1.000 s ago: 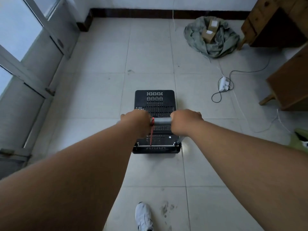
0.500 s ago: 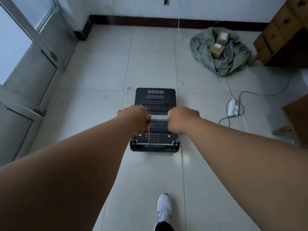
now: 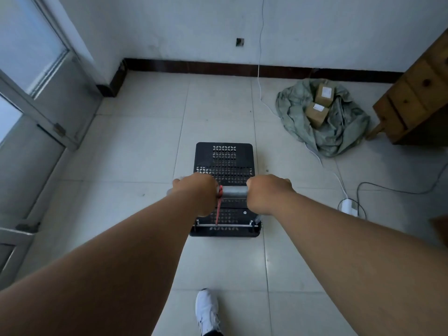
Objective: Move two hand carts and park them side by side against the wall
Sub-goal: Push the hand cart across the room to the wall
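Observation:
A black perforated hand cart (image 3: 224, 156) stands on the tiled floor in front of me, its deck pointing at the white far wall (image 3: 194, 27). My left hand (image 3: 196, 190) and my right hand (image 3: 268, 191) both grip its grey metal handle bar (image 3: 234, 191), one at each end. A red strap (image 3: 219, 202) hangs from the bar beside my left hand. Only this one cart is in view.
A grey-green sack (image 3: 339, 132) with two cardboard boxes (image 3: 317, 113) lies at the right near the wall. A white power strip (image 3: 347, 206) and cables run over the floor at the right. A wooden cabinet (image 3: 417, 98) stands far right, a glass door (image 3: 31, 98) at the left.
The cart and I have rolled forward toward the far wall, which now fills the top of the view. The sack and power strip have come nearer. Both hands keep their grip.

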`<state>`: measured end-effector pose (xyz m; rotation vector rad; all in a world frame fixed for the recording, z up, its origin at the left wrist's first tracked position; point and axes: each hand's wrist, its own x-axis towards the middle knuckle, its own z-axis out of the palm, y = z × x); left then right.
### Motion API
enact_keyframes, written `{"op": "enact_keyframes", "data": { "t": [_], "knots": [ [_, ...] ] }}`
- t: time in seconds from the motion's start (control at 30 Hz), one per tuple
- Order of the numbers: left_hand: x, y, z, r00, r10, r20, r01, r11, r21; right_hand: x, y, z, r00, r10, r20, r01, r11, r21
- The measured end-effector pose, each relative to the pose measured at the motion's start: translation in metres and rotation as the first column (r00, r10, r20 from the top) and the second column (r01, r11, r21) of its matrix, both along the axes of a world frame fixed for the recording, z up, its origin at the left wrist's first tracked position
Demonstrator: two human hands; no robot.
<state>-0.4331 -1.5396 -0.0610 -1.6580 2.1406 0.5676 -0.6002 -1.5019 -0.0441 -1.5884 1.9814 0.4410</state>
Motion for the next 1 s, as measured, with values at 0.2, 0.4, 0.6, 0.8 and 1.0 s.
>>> {"op": "enact_keyframes", "data": {
  "t": [0.2, 0.4, 0.6, 0.8, 1.0],
  "knots": [
    [-0.029, -0.125, -0.004, 1.0, 0.029, -0.007, -0.029, 1.0, 0.005, -0.026, -0.126, 0.003, 1.0, -0.021, 0.003, 0.021, 0.999, 0.035],
    [-0.056, -0.252, -0.007, 0.999, 0.029, 0.014, -0.029, 0.999, -0.014, -0.055, -0.251, 0.003, 1.0, 0.002, 0.0, -0.002, 1.0, -0.003],
    [-0.086, -0.382, 0.0, 0.999, 0.036, 0.011, -0.036, 0.999, -0.007, -0.084, -0.379, 0.017, 0.999, -0.015, 0.035, 0.015, 1.0, -0.001],
    [-0.118, -0.511, -0.003, 0.999, 0.039, 0.023, -0.04, 0.999, 0.005, -0.119, -0.507, 0.009, 0.999, -0.035, 0.037, 0.035, 0.999, -0.001],
    [-0.145, -0.644, -0.012, 1.0, 0.018, -0.001, -0.018, 1.0, -0.021, -0.145, -0.638, -0.002, 1.0, -0.011, -0.001, 0.011, 0.999, -0.037]
  ]
}}
